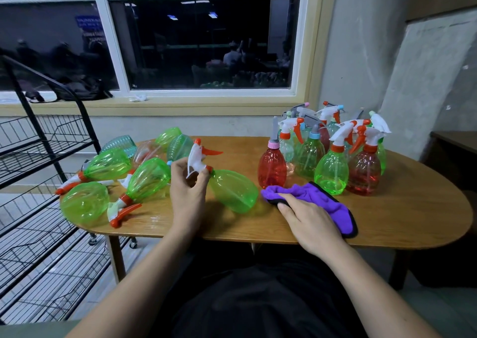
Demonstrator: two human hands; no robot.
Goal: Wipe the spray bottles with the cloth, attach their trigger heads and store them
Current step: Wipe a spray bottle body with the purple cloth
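Under a dark window (201,43), a blue sign (87,22) shows in the glass, its lettering too blurred to read. On the oval wooden table (387,221), the left hand (188,190) pinches the white-and-orange trigger head (197,158) of a green bottle (233,190) lying at near centre. Just right of it, the right hand (309,221) rests with straight fingers on the purple cloth (322,195). Finished bottles (333,167) stand upright at far right. Others (108,164) lie at left, near a black wire rack (38,157).
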